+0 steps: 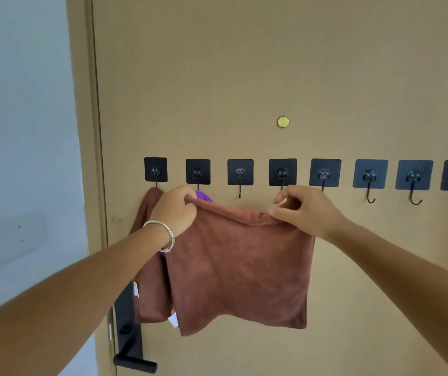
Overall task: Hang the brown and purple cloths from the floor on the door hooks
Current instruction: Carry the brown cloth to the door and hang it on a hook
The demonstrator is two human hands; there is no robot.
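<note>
Two bare forearms reach forward from the lower corners. The left hand (pixel 175 208), with a silver bangle (pixel 163 234) on its wrist, curls its fingers round the top left corner of a brown cloth (pixel 240 267), its grip closed on the fabric. The right hand (pixel 302 210) pinches the top right corner of the same cloth between thumb and fingers. The cloth hangs spread between both hands, held up just below the row of hooks, its lower edge loose and uneven.

Behind it, a second brown cloth (pixel 151 280) hangs from the leftmost hook (pixel 155 170), with a white label near its lower edge. A purple cloth (pixel 203 196) shows as a small patch above the left hand, under the second hook (pixel 198 172); most of it is hidden.

On the tan door (pixel 271 63), black square adhesive hooks run in a line; those further right (pixel 370 177) are bare. A small round yellow disc (pixel 283 122) sits above the row. A black door handle (pixel 133 356) is at lower left, and a pale wall (pixel 19 131) lies beyond the frame.
</note>
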